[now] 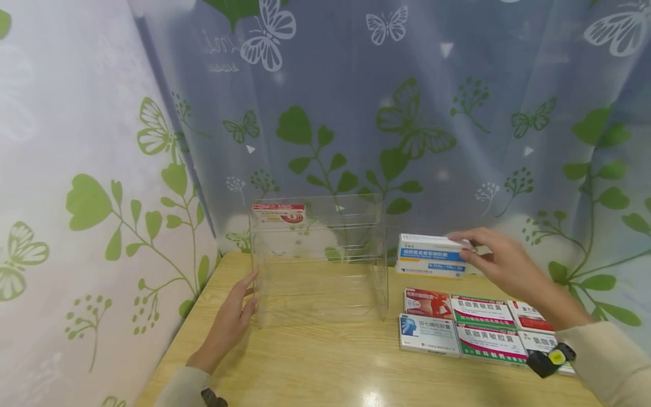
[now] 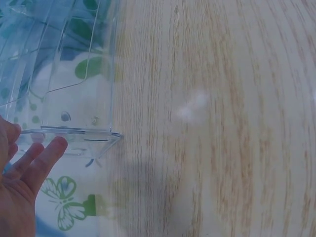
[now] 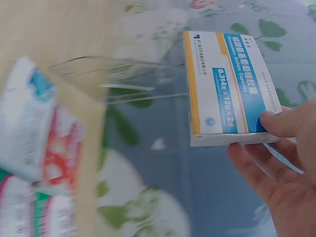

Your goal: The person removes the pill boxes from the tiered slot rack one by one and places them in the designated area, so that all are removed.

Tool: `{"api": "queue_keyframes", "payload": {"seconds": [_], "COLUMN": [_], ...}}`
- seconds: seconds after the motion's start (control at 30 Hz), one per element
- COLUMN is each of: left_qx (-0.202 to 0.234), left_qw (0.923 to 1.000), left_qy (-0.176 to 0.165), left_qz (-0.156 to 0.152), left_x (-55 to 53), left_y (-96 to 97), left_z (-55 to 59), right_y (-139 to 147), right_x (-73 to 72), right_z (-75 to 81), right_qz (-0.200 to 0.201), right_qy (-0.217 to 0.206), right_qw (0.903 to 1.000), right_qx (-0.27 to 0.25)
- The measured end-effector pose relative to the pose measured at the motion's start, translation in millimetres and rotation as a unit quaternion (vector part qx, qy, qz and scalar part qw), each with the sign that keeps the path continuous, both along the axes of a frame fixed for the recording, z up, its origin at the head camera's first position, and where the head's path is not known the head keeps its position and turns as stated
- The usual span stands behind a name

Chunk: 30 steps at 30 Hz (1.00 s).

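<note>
My right hand (image 1: pixel 495 254) pinches a white, blue and yellow medicine box (image 1: pixel 432 257) in the air, right of a clear acrylic display rack (image 1: pixel 325 314). The right wrist view shows the thumb on the printed face of the box (image 3: pixel 227 86) and fingers behind it. At the rack's left side my left hand (image 1: pixel 231 319) touches the clear side panel with fairly straight fingers. The left wrist view shows the fingertips (image 2: pixel 58 143) against this panel. A red-and-white medicine box (image 1: pixel 280 214) stands on the rack's top tier, at its left end.
Several medicine boxes lie in two rows on the wooden table (image 1: pixel 325 367) at the right, among them a red box (image 1: pixel 427 302) and a white-and-blue box (image 1: pixel 429 334). A patterned curtain (image 1: pixel 315 102) hangs close behind the rack and along the left.
</note>
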State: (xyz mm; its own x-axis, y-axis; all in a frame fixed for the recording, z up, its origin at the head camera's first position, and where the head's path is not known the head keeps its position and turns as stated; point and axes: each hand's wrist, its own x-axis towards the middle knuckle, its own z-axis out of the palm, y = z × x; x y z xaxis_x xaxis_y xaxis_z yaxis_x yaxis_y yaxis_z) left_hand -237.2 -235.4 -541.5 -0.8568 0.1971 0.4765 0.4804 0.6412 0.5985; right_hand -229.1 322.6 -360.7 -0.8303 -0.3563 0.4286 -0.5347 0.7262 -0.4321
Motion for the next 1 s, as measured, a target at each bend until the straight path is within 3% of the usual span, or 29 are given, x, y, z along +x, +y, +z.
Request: {"api": "queue_keyframes", "payload": {"seconds": [0.27, 0.37, 0.53, 0.63, 0.83, 0.93, 1.0], "left_qx": [-0.005, -0.007, -0.002, 0.0, 0.001, 0.001, 0.0], "left_qw": [0.9997, 0.9998, 0.9999, 0.9999, 1.0, 1.0, 1.0], "left_qy": [0.022, 0.02, 0.012, 0.01, 0.007, 0.007, 0.006], "left_qz": [-0.004, -0.006, -0.004, -0.004, -0.004, -0.005, -0.005], "left_x": [0.0, 0.1, -0.3, -0.9, -1.3, -1.2, -1.3], "left_y": [-1.0, -0.8, -0.4, -0.8, -1.3, -1.4, -1.6], "left_z": [-2.1, -2.1, -1.6, -1.8, -3.2, -3.6, -3.7], "right_y": [30, 35, 37, 37, 37, 38, 39], "right_x": [42.7, 55.3, 71.4, 77.9, 85.1, 86.2, 87.3], "right_z": [-62.9, -82.4, -113.8, -129.7, -153.4, -161.9, -166.6], "right_qz": [-0.022, -0.032, -0.016, 0.003, 0.008, 0.007, 0.0], "right_qy": [-0.123, -0.137, -0.169, -0.225, -0.349, -0.368, -0.367], "right_qw": [0.9921, 0.9899, 0.9853, 0.974, 0.9358, 0.9284, 0.929], "right_qx": [-0.013, -0.011, -0.017, -0.027, -0.052, -0.053, -0.051]}}
